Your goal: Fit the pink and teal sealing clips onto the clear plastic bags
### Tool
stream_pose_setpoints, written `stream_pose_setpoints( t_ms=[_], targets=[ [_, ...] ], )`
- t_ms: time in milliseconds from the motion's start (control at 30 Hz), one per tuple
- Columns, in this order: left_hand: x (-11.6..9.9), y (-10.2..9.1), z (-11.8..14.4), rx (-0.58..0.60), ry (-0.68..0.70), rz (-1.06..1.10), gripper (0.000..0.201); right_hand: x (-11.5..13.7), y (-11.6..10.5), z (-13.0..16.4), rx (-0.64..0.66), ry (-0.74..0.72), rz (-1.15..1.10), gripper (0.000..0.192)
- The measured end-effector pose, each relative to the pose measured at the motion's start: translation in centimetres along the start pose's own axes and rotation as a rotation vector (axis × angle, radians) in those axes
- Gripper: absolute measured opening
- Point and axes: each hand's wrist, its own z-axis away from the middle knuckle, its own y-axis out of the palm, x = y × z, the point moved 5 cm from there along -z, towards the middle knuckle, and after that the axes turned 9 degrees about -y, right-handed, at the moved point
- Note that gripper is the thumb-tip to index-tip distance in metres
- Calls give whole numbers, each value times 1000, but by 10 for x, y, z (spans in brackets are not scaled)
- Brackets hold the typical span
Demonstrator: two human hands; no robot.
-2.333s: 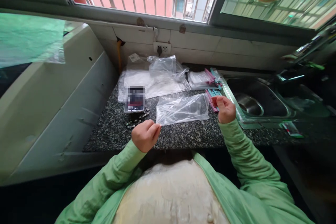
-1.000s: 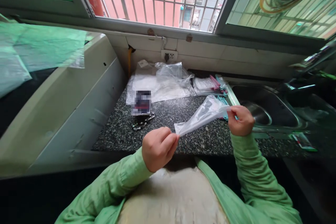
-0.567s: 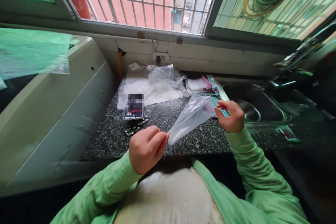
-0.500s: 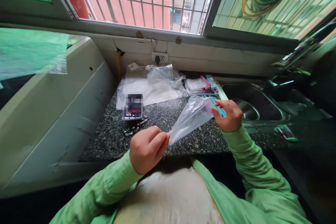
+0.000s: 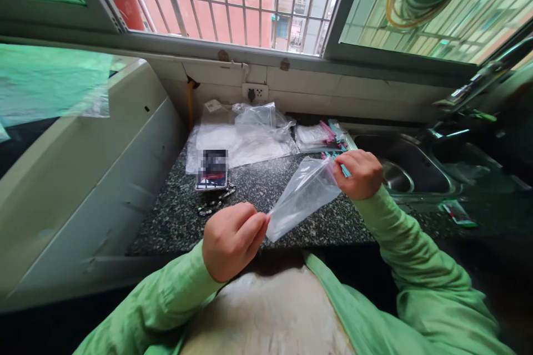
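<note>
I hold a small clear plastic bag (image 5: 303, 198) in the air over the front edge of a speckled granite counter (image 5: 266, 194). My left hand (image 5: 233, 239) pinches its near corner between thumb and fingers. My right hand (image 5: 358, 173) grips the bag's far end, fingers curled around it. The bag slopes up from left to right and looks empty. Both sleeves are light green.
A phone (image 5: 212, 169) lies on the counter with a metal chain (image 5: 214, 202) beside it. Larger clear bags (image 5: 245, 136) and pink and teal strips (image 5: 333, 136) lie at the back. A steel sink (image 5: 410, 169) sits right, a white appliance (image 5: 83, 172) left.
The bag, earlier stretched flat between both hands, is now twisted and slanted. My right hand's fingers have closed around its far end in the last half second.
</note>
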Motion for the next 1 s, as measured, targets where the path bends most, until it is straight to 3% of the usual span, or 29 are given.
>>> stream_pose_setpoints(
  t_ms=[233, 433, 600, 800, 1000],
  targets=[
    [6, -7, 4, -4, -8, -30, 8, -27, 11, -12, 214, 451, -622, 16],
    [15, -22, 5, -57, -42, -18, 4, -27, 18, -13, 304, 584, -1022, 23],
    [14, -32, 1, -72, -7, -33, 5, -20, 12, -19, 412, 506, -1016, 22],
    [7, -36, -3, -85, 41, -65, 5, 0, 7, -38, 503, 228, -882, 21],
    [4, -38, -1, -83, 59, -77, 10, 14, 10, -28, 709, 25, -812, 21]
  ],
)
